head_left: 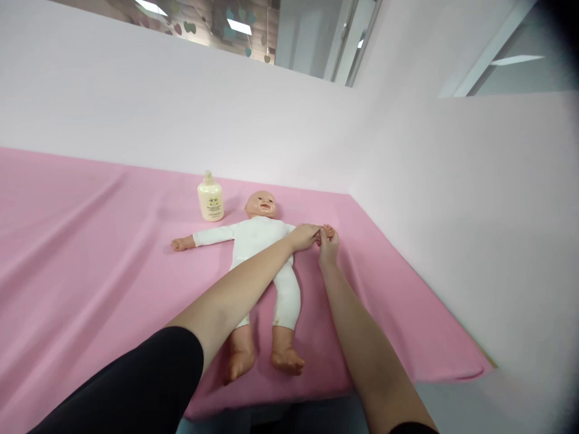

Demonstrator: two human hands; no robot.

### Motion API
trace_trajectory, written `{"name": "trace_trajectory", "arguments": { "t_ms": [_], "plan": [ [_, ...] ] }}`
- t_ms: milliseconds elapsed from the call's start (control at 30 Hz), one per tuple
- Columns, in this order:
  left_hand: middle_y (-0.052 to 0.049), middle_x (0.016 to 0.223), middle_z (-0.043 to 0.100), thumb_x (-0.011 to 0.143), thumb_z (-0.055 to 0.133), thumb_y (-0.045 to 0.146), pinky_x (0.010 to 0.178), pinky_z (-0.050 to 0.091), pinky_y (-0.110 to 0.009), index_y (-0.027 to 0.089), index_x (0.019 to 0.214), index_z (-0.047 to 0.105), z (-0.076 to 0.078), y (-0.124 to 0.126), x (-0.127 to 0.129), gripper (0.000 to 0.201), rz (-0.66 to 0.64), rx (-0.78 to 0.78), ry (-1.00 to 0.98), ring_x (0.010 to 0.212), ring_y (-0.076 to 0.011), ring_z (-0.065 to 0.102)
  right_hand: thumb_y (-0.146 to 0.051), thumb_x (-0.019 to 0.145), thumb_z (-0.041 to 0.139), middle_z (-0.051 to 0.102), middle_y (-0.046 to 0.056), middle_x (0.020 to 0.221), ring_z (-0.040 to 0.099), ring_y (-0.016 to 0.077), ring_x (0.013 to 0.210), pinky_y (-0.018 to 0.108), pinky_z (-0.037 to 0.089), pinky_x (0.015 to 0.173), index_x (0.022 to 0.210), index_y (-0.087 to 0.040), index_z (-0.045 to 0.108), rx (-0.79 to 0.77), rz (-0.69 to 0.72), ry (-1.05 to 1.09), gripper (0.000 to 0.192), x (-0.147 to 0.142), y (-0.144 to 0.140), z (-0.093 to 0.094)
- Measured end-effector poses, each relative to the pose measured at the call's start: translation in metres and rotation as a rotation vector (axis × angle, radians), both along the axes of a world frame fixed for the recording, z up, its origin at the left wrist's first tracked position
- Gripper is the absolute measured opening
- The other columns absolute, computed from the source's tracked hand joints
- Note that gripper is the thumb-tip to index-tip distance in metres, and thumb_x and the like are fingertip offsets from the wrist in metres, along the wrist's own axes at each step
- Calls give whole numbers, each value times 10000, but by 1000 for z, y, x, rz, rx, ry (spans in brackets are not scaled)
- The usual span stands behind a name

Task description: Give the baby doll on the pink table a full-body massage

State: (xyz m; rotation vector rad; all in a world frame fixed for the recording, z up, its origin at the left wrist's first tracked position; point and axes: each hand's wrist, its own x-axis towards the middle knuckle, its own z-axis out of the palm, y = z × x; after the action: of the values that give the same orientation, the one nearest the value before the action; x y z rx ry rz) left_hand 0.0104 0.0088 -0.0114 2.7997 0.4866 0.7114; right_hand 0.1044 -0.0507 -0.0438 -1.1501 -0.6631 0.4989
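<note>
Head view: baby doll (pixel 257 241) lies on its back on the pink sheet (pixel 90 253), head toward the far wall, feet toward the camera, arms spread out to both sides. It wears a white bodysuit; bare feet near the front edge of the sheet.

Left hand (pixel 304 236) reaches across the doll's body and sits on the doll's outstretched arm on the right side, fingers curled around the arm near the wrist. Right hand (pixel 328 246) comes up from below, fingers closed on the doll's hand at the same spot. Both hands touch each other there; the exact finger overlap is too small to tell.

Doll's other arm lies free on the sheet, pointing left.

Cream lotion bottle (pixel 210 199) stands upright just beside the doll's head, on its left in the picture, not touching it. White partition walls (pixel 429 181) close in the back and right side.
</note>
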Motion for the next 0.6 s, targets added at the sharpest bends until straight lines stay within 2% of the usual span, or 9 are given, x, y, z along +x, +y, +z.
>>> {"name": "trace_trajectory", "arguments": {
  "t_ms": [67, 200, 300, 400, 500, 600],
  "plan": [
    [-73, 990, 689, 912, 425, 248, 814, 444, -281, 156, 1006, 617, 2, -1, -2, 233, 22, 27, 19, 901, -186, 628, -483, 679, 651, 588, 14, 822, 516, 84, 604, 184, 393, 486, 1011, -160, 540, 4, -14, -4, 477, 1, 0, 0],
    [-65, 1109, 665, 922, 435, 309, 845, 426, -296, 195, 1169, 567, 3, -4, -4, 303, 56, 76, 59, 972, -193, 614, -508, 763, 555, 501, -46, 639, 427, 59, 481, 172, 340, 425, 855, -177, 518, 11, -78, 15, 345, 3, 1, 1],
    [-53, 1162, 647, 924, 441, 370, 871, 413, -316, 228, 1218, 547, 4, -5, -6, 344, 114, 106, 97, 1020, -202, 600, -500, 799, 510, 458, -68, 583, 381, 54, 430, 173, 318, 399, 817, -189, 487, -3, -96, 61, 312, 5, 2, 2],
    [-69, 1153, 652, 915, 439, 444, 876, 418, -350, 216, 1185, 573, 5, -7, -8, 377, 209, 72, 126, 1037, -229, 601, -481, 753, 581, 493, -64, 614, 403, 53, 443, 170, 336, 405, 871, -190, 478, -7, -62, 88, 330, 5, 4, 1],
    [-112, 1069, 676, 922, 385, 481, 862, 431, -399, 170, 1044, 638, 5, -8, -10, 418, 302, -9, 170, 1004, -267, 616, -427, 672, 674, 520, -67, 654, 432, 56, 459, 177, 376, 429, 992, -193, 455, -60, 28, 55, 452, 5, 6, -6],
    [-120, 1025, 683, 923, 371, 478, 864, 436, -415, 157, 954, 658, 4, -8, -11, 432, 314, -26, 177, 977, -272, 627, -396, 667, 675, 565, -41, 742, 498, 77, 500, 203, 423, 456, 1113, -206, 410, -90, 41, 7, 552, 9, 10, -15]
  ]
}}
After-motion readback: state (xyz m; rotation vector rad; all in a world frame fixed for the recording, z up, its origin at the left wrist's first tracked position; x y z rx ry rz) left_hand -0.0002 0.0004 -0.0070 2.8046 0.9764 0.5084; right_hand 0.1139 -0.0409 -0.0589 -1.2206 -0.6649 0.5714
